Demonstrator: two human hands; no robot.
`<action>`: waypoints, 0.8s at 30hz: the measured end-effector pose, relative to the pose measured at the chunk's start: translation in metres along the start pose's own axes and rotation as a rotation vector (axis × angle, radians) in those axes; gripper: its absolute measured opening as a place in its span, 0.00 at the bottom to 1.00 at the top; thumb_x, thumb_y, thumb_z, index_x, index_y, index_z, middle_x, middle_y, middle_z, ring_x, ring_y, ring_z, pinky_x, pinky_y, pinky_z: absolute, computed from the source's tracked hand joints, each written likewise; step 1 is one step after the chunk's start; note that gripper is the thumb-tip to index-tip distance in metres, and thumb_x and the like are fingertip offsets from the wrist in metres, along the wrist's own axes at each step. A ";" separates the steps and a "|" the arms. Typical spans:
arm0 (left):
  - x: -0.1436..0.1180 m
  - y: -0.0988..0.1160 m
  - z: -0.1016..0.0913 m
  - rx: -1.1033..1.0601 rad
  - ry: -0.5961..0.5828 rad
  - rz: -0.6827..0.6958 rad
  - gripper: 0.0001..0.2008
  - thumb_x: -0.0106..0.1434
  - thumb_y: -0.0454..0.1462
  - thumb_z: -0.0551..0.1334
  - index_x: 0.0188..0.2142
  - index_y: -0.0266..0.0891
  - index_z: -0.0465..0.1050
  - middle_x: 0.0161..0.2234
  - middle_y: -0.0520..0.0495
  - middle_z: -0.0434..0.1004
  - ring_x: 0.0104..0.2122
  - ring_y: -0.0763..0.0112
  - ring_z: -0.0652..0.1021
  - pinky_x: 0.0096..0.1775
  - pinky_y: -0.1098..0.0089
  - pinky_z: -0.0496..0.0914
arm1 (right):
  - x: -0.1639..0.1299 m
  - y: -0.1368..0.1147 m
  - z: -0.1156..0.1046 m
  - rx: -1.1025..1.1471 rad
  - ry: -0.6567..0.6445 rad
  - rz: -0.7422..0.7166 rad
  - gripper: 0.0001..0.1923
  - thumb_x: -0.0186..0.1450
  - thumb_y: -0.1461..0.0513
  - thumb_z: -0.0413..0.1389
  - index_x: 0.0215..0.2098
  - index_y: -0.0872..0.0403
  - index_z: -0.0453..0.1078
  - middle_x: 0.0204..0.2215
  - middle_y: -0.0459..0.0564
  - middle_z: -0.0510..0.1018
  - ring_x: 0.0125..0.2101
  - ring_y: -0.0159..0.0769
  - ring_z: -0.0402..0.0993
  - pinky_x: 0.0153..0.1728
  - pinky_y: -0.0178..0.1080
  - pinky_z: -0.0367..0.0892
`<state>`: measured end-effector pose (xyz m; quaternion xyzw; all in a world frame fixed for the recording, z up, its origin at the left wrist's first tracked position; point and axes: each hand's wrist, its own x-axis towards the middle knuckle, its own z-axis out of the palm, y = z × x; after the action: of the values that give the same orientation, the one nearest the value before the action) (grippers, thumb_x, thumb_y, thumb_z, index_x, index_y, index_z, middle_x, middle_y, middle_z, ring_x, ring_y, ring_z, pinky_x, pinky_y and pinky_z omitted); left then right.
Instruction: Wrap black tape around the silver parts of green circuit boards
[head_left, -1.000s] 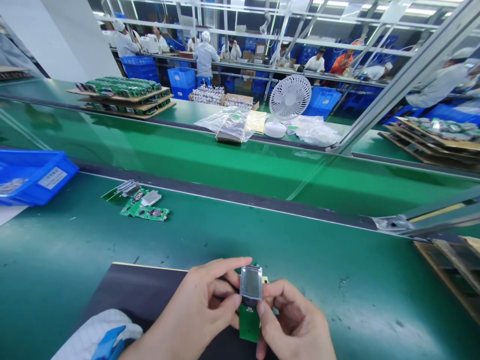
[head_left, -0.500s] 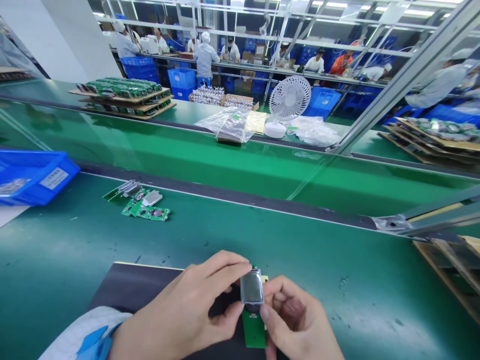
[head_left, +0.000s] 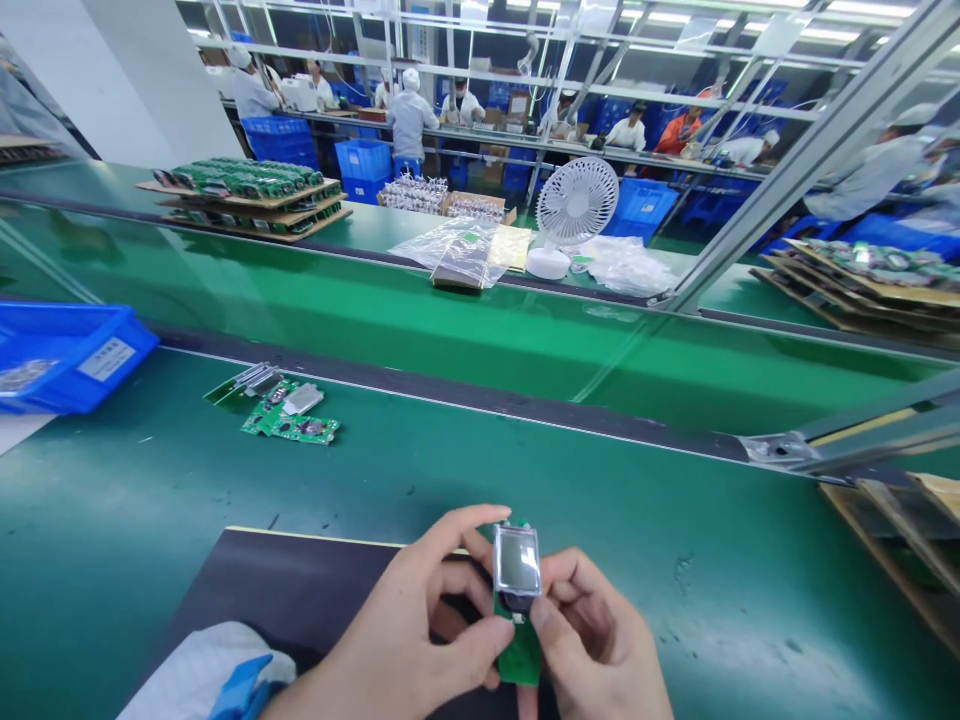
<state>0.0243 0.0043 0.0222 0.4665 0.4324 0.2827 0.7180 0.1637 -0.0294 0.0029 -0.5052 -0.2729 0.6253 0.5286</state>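
Between the two hands, over the black mat [head_left: 300, 575]: narrow green circuit board [head_left: 519, 660], grey rectangular display [head_left: 518, 560] near its far end, shiny pale rim, dark part just below. Left hand [head_left: 416, 625] pinches its left side, forefinger at the top; right hand [head_left: 604, 640] pinches the right side. Dark-marked green bench [head_left: 637, 500] beneath; loose boards [head_left: 285, 425] and blue bin [head_left: 71, 388] leftward. Beyond: white fan [head_left: 577, 202], board-laden cardboard layers [head_left: 296, 216], people in pale workwear [head_left: 411, 112] along a far line.

Left hand [head_left: 409, 630] at 7 o'clock, right hand [head_left: 609, 640] at 5, fingers [head_left: 463, 522] bent, both gripping.
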 end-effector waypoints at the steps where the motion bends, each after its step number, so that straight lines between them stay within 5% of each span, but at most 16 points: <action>1: 0.000 0.000 0.002 -0.094 0.000 -0.027 0.24 0.54 0.32 0.60 0.50 0.46 0.60 0.31 0.52 0.68 0.25 0.74 0.74 0.27 0.74 0.72 | 0.000 0.000 0.000 0.016 -0.012 0.002 0.13 0.54 0.55 0.62 0.27 0.55 0.67 0.18 0.42 0.69 0.14 0.25 0.65 0.11 0.25 0.64; 14: -0.002 -0.001 0.008 -0.218 0.124 0.003 0.14 0.57 0.34 0.59 0.44 0.45 0.66 0.28 0.56 0.63 0.19 0.80 0.72 0.22 0.77 0.70 | -0.003 0.004 0.014 0.196 -0.085 0.084 0.14 0.53 0.58 0.64 0.25 0.54 0.62 0.18 0.41 0.72 0.15 0.28 0.70 0.10 0.24 0.61; 24: -0.001 0.003 0.005 -0.218 0.065 0.034 0.18 0.57 0.33 0.60 0.48 0.48 0.67 0.32 0.54 0.65 0.26 0.77 0.73 0.30 0.75 0.71 | -0.003 -0.006 0.010 0.259 -0.111 0.129 0.11 0.53 0.59 0.64 0.28 0.55 0.66 0.22 0.43 0.72 0.17 0.26 0.66 0.11 0.26 0.64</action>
<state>0.0281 0.0024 0.0264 0.3834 0.4141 0.3552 0.7452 0.1568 -0.0282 0.0121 -0.4139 -0.1860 0.7148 0.5322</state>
